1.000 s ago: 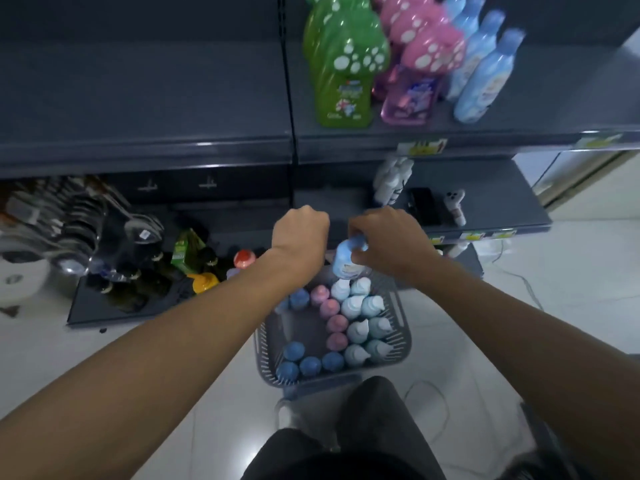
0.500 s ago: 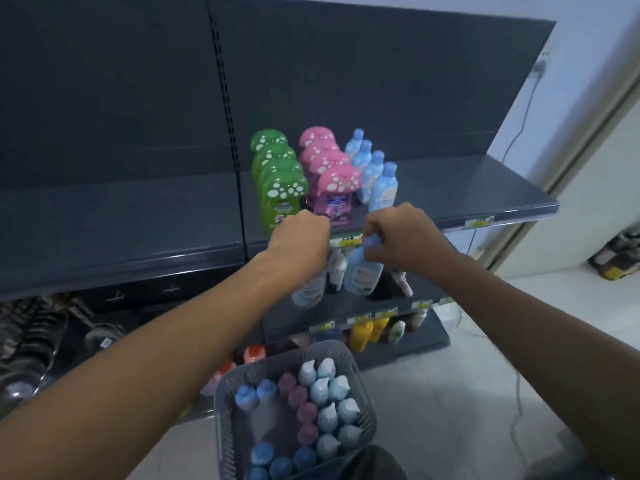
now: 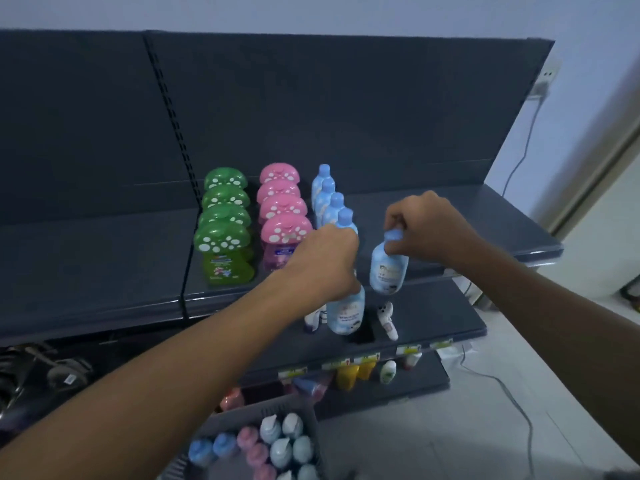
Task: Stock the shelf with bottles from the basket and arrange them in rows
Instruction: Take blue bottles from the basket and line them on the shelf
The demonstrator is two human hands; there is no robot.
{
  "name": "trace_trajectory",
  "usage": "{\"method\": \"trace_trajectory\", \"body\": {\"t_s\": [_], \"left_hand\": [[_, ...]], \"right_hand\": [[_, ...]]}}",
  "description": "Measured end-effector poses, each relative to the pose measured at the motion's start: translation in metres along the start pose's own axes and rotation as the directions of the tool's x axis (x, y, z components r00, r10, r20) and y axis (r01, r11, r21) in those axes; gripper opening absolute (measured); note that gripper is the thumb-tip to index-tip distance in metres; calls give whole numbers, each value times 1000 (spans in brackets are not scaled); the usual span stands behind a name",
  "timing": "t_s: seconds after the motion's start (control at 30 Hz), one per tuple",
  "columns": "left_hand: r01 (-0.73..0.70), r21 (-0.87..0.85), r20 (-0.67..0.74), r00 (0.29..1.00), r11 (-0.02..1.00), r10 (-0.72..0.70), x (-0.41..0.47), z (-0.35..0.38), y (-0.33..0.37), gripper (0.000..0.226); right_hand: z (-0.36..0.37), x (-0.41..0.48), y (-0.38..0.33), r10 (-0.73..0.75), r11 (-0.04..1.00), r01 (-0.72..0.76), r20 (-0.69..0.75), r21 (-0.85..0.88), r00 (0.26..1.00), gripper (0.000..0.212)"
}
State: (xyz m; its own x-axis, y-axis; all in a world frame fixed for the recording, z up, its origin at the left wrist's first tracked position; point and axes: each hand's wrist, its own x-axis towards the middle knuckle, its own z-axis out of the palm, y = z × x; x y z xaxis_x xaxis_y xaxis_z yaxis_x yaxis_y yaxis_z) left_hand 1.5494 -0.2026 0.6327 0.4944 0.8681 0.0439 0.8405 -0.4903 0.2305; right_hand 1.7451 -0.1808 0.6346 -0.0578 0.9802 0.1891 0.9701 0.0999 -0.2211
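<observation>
Each of my hands carries a light blue bottle by its cap, in front of the dark shelf (image 3: 450, 216). My left hand (image 3: 329, 261) grips one bottle (image 3: 346, 315) that hangs below the shelf's front edge. My right hand (image 3: 422, 226) holds the other bottle (image 3: 388, 268) slightly higher, just right of the blue row (image 3: 329, 202). On the shelf stand a green mushroom-cap row (image 3: 223, 216), a pink row (image 3: 282, 209) and the blue row. The grey basket (image 3: 242, 415) at the bottom holds several blue, pink and pale bottles.
The shelf board right of the blue row is bare. A lower shelf (image 3: 433, 323) carries small white items; yellow bottles (image 3: 353, 374) stand below it. Metal utensils (image 3: 34, 368) lie at lower left. A cable (image 3: 502, 389) runs across the white floor.
Both hands lifted a blue bottle each out of the basket and rose to the shelf's front edge. My view tilted up, so the basket dropped to the frame's bottom.
</observation>
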Motion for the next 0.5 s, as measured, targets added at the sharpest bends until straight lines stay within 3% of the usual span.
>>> {"method": "trace_trajectory", "body": {"t_s": [0.23,0.5], "left_hand": [[9,28,-50,999,1000,-8,72,-8,41,24],[107,48,-75,992,993,-103,140,-13,54,19]], "right_hand": [[-20,61,53,-122,993,122,89,10,989,17],[-25,119,89,-225,973,222,51,59,973,14]]}}
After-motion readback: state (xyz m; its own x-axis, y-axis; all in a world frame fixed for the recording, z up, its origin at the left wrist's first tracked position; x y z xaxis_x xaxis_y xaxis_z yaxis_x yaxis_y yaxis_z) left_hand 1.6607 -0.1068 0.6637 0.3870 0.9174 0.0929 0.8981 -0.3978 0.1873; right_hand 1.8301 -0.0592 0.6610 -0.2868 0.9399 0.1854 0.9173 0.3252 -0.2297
